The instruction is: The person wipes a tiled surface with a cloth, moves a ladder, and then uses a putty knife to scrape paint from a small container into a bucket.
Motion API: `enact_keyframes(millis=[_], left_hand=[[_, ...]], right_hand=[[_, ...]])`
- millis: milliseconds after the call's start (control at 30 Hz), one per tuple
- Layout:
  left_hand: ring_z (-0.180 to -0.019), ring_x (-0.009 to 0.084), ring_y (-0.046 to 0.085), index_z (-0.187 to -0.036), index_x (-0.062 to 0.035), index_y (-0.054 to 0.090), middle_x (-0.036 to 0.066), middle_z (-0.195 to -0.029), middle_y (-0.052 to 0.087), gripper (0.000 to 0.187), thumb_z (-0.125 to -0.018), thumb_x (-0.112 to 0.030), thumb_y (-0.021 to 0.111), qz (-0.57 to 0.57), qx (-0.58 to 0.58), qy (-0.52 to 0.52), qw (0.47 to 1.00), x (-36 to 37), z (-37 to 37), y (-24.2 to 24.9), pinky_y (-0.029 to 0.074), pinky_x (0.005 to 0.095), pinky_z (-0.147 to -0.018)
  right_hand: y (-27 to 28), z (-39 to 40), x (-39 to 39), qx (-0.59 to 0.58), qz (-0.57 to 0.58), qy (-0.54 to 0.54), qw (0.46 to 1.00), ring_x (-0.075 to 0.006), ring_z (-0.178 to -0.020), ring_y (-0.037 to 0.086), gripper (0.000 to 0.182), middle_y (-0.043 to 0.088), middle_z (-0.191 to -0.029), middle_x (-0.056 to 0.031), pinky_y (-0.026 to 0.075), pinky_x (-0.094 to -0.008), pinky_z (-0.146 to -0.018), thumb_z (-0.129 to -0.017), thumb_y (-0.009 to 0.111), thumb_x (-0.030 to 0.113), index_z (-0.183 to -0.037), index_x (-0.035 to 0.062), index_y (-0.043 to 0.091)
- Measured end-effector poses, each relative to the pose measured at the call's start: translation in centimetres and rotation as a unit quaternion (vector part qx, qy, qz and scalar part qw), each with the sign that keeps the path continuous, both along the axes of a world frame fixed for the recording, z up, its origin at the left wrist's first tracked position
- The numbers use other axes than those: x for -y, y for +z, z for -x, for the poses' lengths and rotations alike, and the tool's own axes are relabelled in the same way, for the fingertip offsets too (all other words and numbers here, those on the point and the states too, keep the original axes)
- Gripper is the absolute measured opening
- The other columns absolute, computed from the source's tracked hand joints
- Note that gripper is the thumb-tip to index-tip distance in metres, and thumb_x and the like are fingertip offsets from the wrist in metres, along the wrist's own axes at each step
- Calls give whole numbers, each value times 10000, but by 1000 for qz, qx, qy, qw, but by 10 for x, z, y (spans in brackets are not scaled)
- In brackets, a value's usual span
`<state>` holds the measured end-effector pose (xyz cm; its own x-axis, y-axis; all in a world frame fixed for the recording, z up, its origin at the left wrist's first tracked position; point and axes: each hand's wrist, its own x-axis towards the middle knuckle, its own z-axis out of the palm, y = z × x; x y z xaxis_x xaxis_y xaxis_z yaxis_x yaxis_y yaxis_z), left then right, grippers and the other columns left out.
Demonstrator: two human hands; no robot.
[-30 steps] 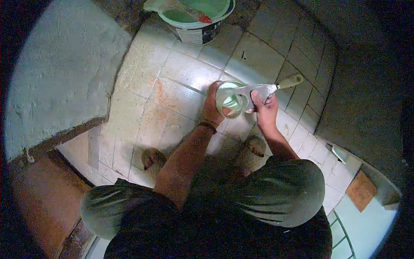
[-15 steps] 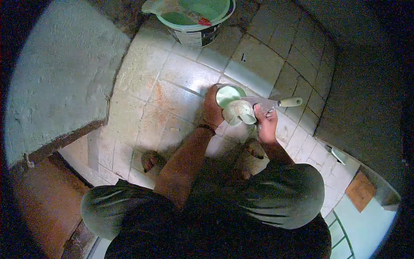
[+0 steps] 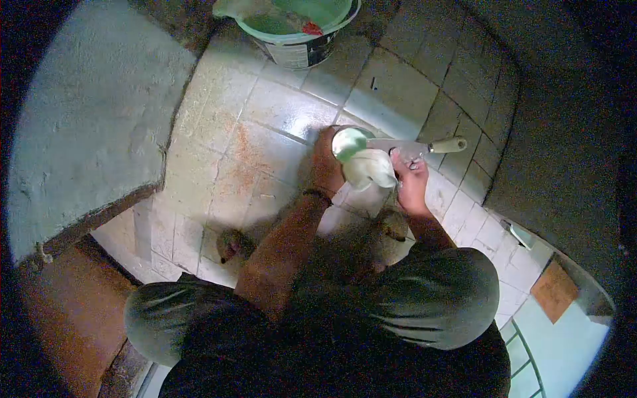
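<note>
My left hand is wrapped round the side of a small round tub with pale green, creamy stuff inside. A putty knife with a light handle reaches from the tub's rim out to the right. Closed at the blade's lower edge is my right hand, with whitish smears on its fingers; its exact grip is partly hidden. Between my hands, a pale, curled, sheet-like piece sits against the front of the tub and near my right fingers. What it is made of I cannot make out.
A bucket of green liquid stands on the tiled floor ahead, with a pale bag-like thing with a red patch over its rim. My feet are below my arms. A pale slab lies left, a brown square right.
The putty knife's handle has swung slightly away from me, levelling the blade. The curled piece has turned and shows a broader, smoother face. My left hand still holds the tub.
</note>
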<state>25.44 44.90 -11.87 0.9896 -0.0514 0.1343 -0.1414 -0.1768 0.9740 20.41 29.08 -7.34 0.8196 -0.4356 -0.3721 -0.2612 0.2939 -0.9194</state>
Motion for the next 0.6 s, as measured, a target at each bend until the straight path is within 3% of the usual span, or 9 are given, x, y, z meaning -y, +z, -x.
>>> enact_keyframes(millis=[33,100,200,267,333,400,467,600], left_hand=[[-977,305,554,-1047,-50,548,137,-992,583,479,-621,-122,756,1,-1,-1,1000,0,1,5,434,388,-878],[-988,310,549,-1066,-49,533,141,-1012,576,474,-642,-100,739,9,-114,-27,993,-2,3,17,424,389,-891],[-993,320,543,-1086,-47,516,148,-1024,566,486,-653,-95,731,-22,-33,-22,999,-2,3,3,420,385,-890],[-995,325,539,-1096,-44,507,151,-1032,560,504,-650,-100,735,-18,-62,-33,997,-3,2,4,420,387,-889],[-996,331,536,-1107,-41,499,153,-1039,555,522,-648,-106,739,-15,-90,-42,995,-4,1,3,421,389,-888],[-983,341,540,-1106,-41,499,159,-1034,555,522,-650,-121,739,-30,-19,-39,999,-5,1,3,426,401,-879],[-980,342,543,-1110,-43,494,159,-1038,553,529,-650,-136,739,-32,-23,-55,998,-6,1,2,428,407,-876],[-974,343,548,-1122,-52,483,160,-1038,559,546,-657,-187,735,-21,-16,-57,998,-5,5,6,438,415,-862]], right_hand=[[-2,2,0,10,9,-10,1000,-100,-654,557,205,631,-868,-39,454,-244,-546,-808,714,120,-933,45,571],[-6,6,1,21,18,-21,999,-103,-658,563,203,636,-864,-39,448,-250,-561,-810,711,117,-940,41,576],[-7,13,4,24,-15,-16,999,-112,-681,577,203,642,-865,-39,451,-259,-563,-815,704,116,-958,36,583],[-5,22,8,-72,-7,11,997,-105,-691,577,196,641,-865,-32,455,-257,-555,-818,702,122,-954,40,587],[-7,23,10,-52,-11,20,998,-106,-680,578,190,640,-857,-29,456,-256,-541,-819,701,125,-950,45,588],[-6,23,7,-34,-16,24,999,-107,-669,579,185,639,-849,-26,458,-255,-527,-821,700,128,-947,50,590],[9,6,-1,-46,-42,-39,997,-109,-624,571,177,634,-812,-18,453,-253,-494,-821,699,130,-942,60,589],[19,-16,-2,-50,-74,-33,995,-117,-597,562,172,627,-803,-17,453,-257,-479,-816,700,120,-934,65,588]])
